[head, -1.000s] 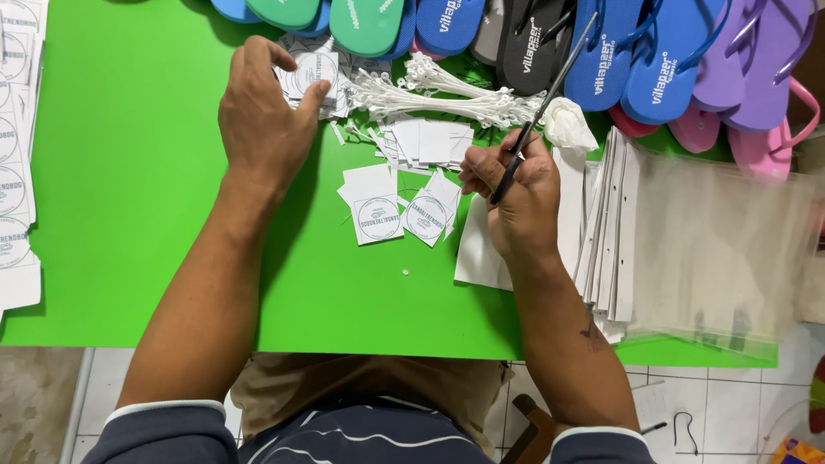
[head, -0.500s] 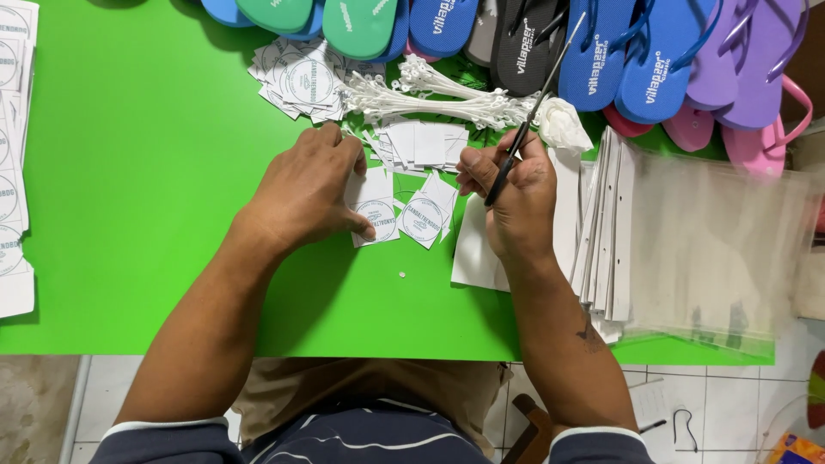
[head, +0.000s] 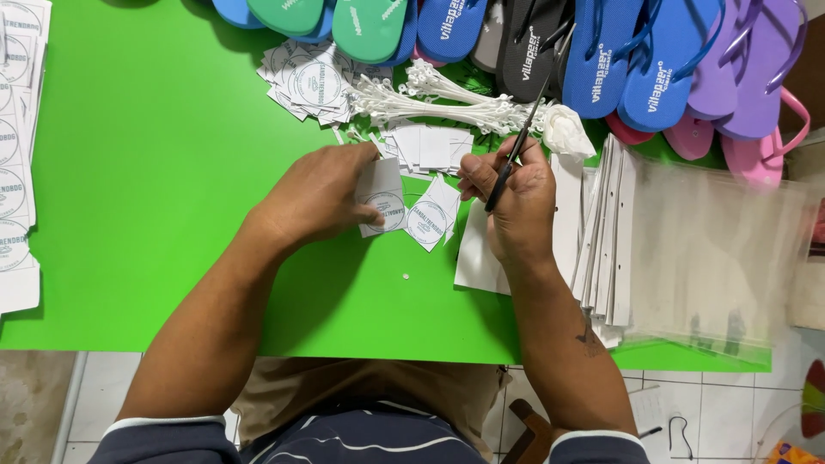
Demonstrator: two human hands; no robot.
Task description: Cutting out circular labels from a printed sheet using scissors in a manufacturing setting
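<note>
My left hand (head: 320,196) rests on the green table (head: 155,172) with its fingertips on a small white paper tag (head: 382,198) printed with a round mark. A second such tag (head: 430,222) lies just to the right. My right hand (head: 514,198) grips a thin black tool (head: 516,150) that points up and away, like closed scissors or an awl. Between the hands and the far edge lie a small stack of blank white tags (head: 432,148) and a bundle of white plastic tag loops (head: 430,99).
A pile of printed tags (head: 309,82) sits at the far middle. Flip-flops in blue, green, black, purple and pink (head: 619,60) line the far edge. White card strips (head: 606,232) and clear plastic bags (head: 713,249) lie at right. Printed sheets (head: 17,155) sit at left.
My left hand came back from the far pile of printed tags toward me and now rests on a tag at the table's middle. My right hand with the tool barely moved.
</note>
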